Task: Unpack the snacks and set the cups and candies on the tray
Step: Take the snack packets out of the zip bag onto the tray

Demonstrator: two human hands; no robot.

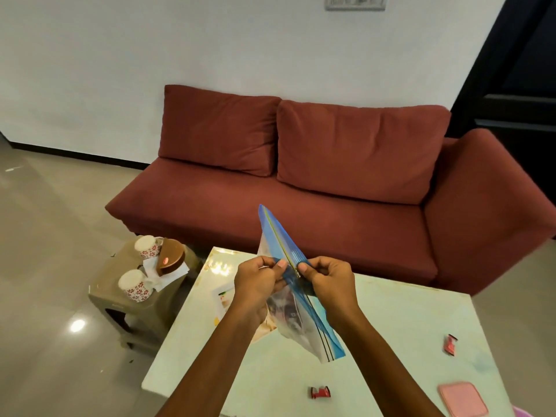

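Blue-edged clear plastic zip bag (301,320) is held up in the air over the pale table (391,311), seal edge running away from the camera, with blurred contents inside that cannot be made out. Left hand (258,281) and right hand (328,281) each pinch the seal strip from opposite sides, thumbs and curled fingers meeting close together at one spot on the zip. Beyond the hands the strip looks pressed flat. Whether it has begun to part at the pinch cannot be told. Judgement: the unpacking step is in hand, at the opening of the bag. Off to the left, on a low stool (120,296), a white red-patterned cup (147,247) and a second cup (134,285) lie tipped on their sides beside a brown round object (171,257) resting on white papers. This could be the tray, not certain. One red-wrapped candy (320,392) lies loose on the table near the front edge, another candy (450,344) well apart to the right, near a pink square pad (461,398). Nothing is seen set on a tray yet. Left to do, by this reading: open the bag, empty it, fetch both cups, gather the candies, place all on the tray. Progress: early.
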